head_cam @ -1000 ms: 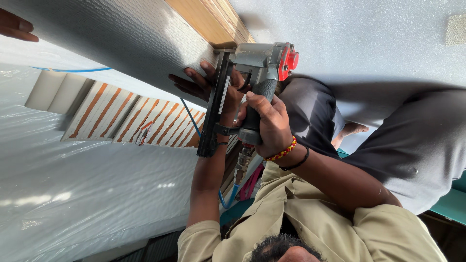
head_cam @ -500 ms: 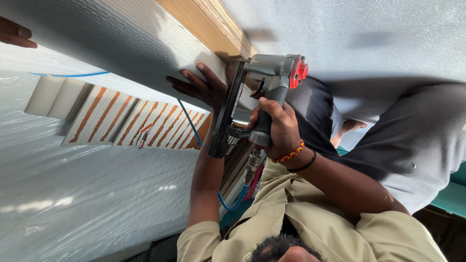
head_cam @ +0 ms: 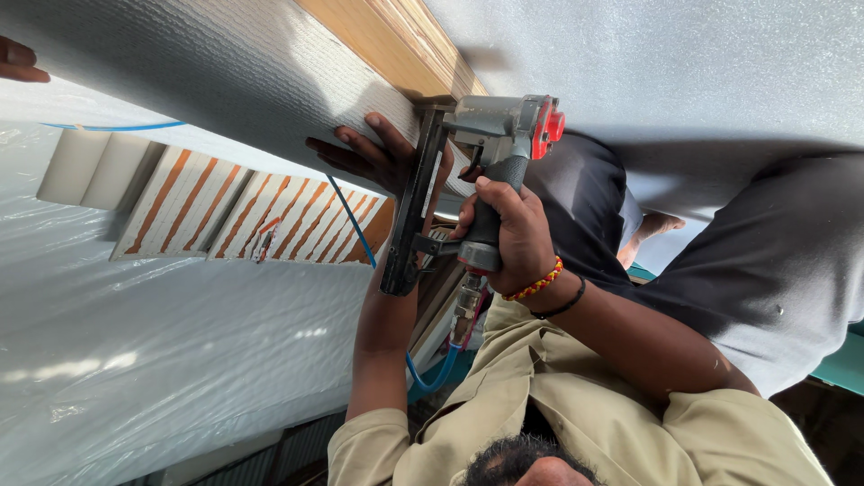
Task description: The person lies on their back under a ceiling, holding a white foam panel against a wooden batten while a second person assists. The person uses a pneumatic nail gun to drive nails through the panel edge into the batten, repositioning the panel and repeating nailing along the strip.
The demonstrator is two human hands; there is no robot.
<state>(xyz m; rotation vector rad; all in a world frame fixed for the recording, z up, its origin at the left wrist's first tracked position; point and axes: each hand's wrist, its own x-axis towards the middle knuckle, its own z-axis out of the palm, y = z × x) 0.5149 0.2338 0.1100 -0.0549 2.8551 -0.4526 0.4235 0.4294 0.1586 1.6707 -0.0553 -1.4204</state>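
Only the fingertips of my left hand (head_cam: 20, 61) show at the top-left edge, resting on a white textured sheet (head_cam: 225, 81) stretched over a wooden board (head_cam: 396, 40). My right hand is out of view. A co-worker in a khaki shirt (head_cam: 576, 423) is below me. One of their hands (head_cam: 513, 234), wearing a beaded bracelet, grips the handle of a grey pneumatic stapler (head_cam: 490, 121) with a red cap. The stapler's nose is against the sheet's edge by the wood. Their other hand (head_cam: 378, 157) lies flat on the sheet beside the stapler's black magazine.
A blue air hose (head_cam: 432, 378) runs from the stapler's handle. Orange-and-white striped slats (head_cam: 243, 216) and pale foam rolls (head_cam: 85, 166) lie on clear plastic sheeting (head_cam: 153, 360). Dark-trousered legs (head_cam: 765, 270) and a bare foot (head_cam: 657, 225) are at the right.
The co-worker's stapler and both of their hands have shifted right along the sheet's edge. My fingertips stay at the top-left edge.
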